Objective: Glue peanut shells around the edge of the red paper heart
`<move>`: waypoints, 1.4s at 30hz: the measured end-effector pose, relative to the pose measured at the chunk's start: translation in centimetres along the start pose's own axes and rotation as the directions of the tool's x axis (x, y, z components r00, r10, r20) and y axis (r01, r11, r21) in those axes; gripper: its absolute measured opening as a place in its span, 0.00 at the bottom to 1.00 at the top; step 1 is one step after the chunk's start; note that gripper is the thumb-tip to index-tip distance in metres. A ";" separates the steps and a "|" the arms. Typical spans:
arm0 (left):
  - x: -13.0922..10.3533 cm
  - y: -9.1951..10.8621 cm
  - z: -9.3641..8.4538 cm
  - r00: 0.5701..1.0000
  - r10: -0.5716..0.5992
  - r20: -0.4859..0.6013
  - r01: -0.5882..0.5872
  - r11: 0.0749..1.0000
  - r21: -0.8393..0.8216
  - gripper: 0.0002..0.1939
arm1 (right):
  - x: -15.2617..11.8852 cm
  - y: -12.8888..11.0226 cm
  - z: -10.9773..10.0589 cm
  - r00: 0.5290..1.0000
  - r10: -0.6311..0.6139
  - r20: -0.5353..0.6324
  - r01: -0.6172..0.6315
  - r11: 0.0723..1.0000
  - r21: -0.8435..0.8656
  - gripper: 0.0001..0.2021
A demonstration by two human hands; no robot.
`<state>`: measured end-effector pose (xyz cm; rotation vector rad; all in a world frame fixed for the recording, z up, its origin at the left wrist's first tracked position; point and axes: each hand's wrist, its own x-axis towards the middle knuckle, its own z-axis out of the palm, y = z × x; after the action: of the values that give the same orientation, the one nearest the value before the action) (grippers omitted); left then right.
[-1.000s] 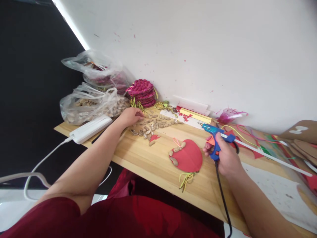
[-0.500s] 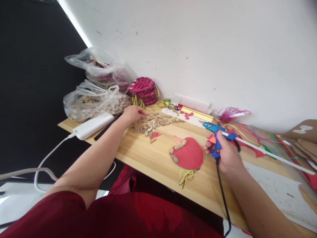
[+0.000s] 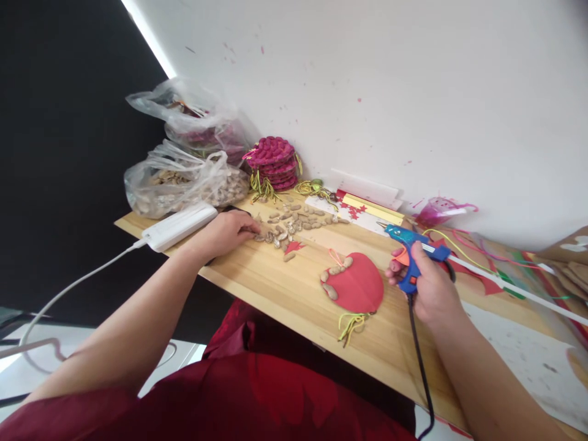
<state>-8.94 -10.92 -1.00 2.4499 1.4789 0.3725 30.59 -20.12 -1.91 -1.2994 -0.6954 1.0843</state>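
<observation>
My right hand (image 3: 429,285) grips a blue glue gun (image 3: 408,251), a white glue stick running out of its back and its nozzle pointing left. At the left edge of the scattered peanuts (image 3: 294,225) lies my left hand (image 3: 229,231), fingers curled together; what they hold, if anything, is hidden. Between the hands a round red disc (image 3: 361,283) rests on the wooden table (image 3: 271,288). Several peanuts line its upper left edge, with an orange loop at the top and a yellow-green tassel at the bottom. A small red paper piece (image 3: 294,246) sits by the peanuts.
Plastic bags (image 3: 184,184) of peanuts and a white power strip (image 3: 179,226) are at the left. A stack of magenta discs (image 3: 272,162) stands by the wall. Red stars (image 3: 353,211) and a yellow strip (image 3: 373,208) lie at the back. The gun's black cord (image 3: 420,367) hangs over the front edge.
My left hand has moved left and nearer to me, from above the peanuts to their left edge. The whole view has shifted slightly. The glue gun is still in my right hand.
</observation>
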 end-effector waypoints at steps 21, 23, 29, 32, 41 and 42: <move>2.0 1.7 0.4 0.959 -0.257 -0.120 0.268 0.960 0.084 0.12 | -0.1 -0.1 0.1 1.000 0.000 0.006 0.000 1.000 -0.011 0.27; 1.4 1.6 0.2 0.974 -0.178 -0.137 0.183 0.983 0.024 0.12 | -0.1 -0.2 0.1 1.000 -0.003 0.006 0.003 1.000 -0.013 0.27; -0.2 1.2 0.2 1.000 0.023 -0.016 -0.024 0.996 -0.084 0.09 | -0.1 -0.1 0.0 1.000 0.005 0.000 -0.005 1.000 0.000 0.26; -0.5 1.2 0.8 0.999 0.029 -0.031 -0.033 0.994 -0.104 0.10 | 0.0 0.1 -0.1 1.000 0.019 0.002 -0.019 1.000 0.010 0.26; 0.0 1.9 0.5 0.974 -0.224 0.043 0.228 0.963 -0.146 0.10 | 0.5 0.5 -0.3 1.000 -0.009 0.002 0.009 1.000 -0.005 0.28; 0.1 1.9 0.4 0.972 -0.233 0.034 0.235 0.965 -0.118 0.10 | 0.5 0.5 -0.3 1.000 -0.012 0.007 0.012 1.000 -0.005 0.28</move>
<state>-7.18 -11.71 -0.77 2.1500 1.6628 0.3753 30.92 -19.84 -2.54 -1.2945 -0.7106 1.0788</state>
